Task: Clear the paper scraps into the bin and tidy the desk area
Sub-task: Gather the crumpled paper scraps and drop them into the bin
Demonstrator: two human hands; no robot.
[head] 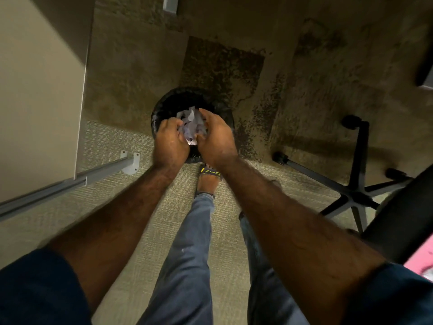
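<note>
A round bin (178, 99) lined with a black bag stands on the carpet straight below me. Both hands hover over its opening. A crumpled bunch of white paper scraps (193, 126) sits between them. My left hand (171, 141) curls its fingers against the left side of the bunch. My right hand (216, 139) cups the right side and top of it. The hands hide the near part of the bin's rim and whatever lies inside it.
A beige desk panel (39, 90) with a grey metal rail and foot (127, 163) runs along the left. A black swivel chair's base (353, 195) and seat (403, 219) stand at the right. My legs and a sandalled foot (207, 181) are just behind the bin.
</note>
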